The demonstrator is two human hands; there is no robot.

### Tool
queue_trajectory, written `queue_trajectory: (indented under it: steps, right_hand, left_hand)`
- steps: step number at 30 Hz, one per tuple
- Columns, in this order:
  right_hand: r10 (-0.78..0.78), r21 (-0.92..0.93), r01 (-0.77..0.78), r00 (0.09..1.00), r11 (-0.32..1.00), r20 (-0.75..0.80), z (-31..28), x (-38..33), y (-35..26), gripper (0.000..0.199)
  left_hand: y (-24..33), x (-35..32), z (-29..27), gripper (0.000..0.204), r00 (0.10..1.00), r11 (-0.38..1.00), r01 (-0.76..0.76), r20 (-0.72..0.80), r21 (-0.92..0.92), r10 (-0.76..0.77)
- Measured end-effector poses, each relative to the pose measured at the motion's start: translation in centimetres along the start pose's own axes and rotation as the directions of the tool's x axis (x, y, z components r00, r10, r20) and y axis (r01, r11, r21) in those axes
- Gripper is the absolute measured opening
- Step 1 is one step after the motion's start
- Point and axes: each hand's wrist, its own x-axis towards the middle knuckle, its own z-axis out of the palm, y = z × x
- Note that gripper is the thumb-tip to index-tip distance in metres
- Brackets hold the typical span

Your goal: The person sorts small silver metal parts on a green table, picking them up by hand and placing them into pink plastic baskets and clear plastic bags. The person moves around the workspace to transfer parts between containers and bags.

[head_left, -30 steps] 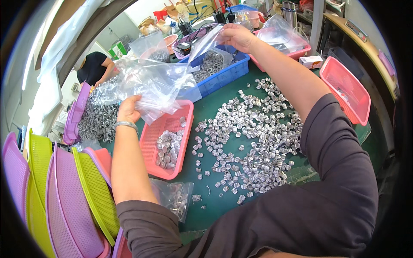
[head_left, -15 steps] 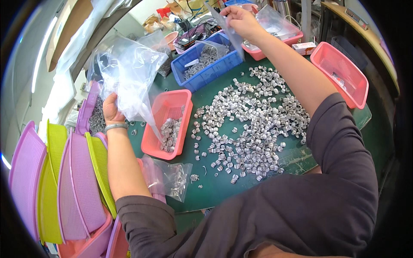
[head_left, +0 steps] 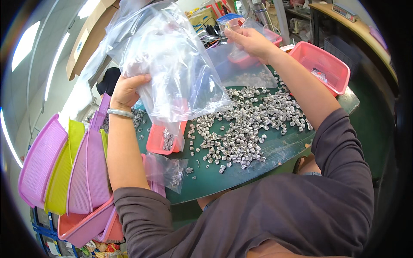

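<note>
My left hand (head_left: 128, 89), a bangle at its wrist, grips a bunch of clear plastic bags (head_left: 172, 71) raised over the left part of the table. Between the thumb and fingers of my right hand (head_left: 254, 42) is a single clear plastic bag (head_left: 241, 71), hanging open-sided toward the middle. Below both hands, many small ridged silvery metal pieces (head_left: 245, 142) are spread over the green table (head_left: 206, 185). Partly hidden under the left bags stands a pink basket (head_left: 154, 139) with flat round metal pieces inside.
A filled clear bag (head_left: 172, 172) lies at the table's near left edge. Purple and green baskets (head_left: 77, 172) are stacked at the left. A pink basket (head_left: 327, 64) stands at the back right, beside a wooden-topped table (head_left: 340, 17). Cables and containers crowd the back.
The left hand has raised the bunch of bags and brought it right, over the pink basket. My right hand has come slightly nearer and lower with its bag. The view has shifted.
</note>
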Motion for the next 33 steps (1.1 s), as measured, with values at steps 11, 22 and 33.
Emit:
queue_trajectory:
  steps: [11,22,33]
  right_hand:
    - [-0.166,0.446,0.018,0.941,0.895,0.295,2.0,-5.5,-1.3,0.051]
    - [-0.284,0.635,0.15,0.952,0.758,0.115,-5.1,-4.3,-2.0,0.014]
    - [-0.332,0.05,0.336,0.882,0.941,0.335,-7.4,-6.0,-3.9,0.018]
  left_hand:
    - [4.4,-0.5,10.5,0.04,0.989,0.967,-0.063,0.147,0.246,0.027]
    - [5.1,-1.3,7.4,0.039,0.993,0.908,-0.029,0.112,0.418,-0.02]
    - [6.0,-1.5,5.9,0.013,0.98,0.895,-0.01,0.181,0.445,-0.079]
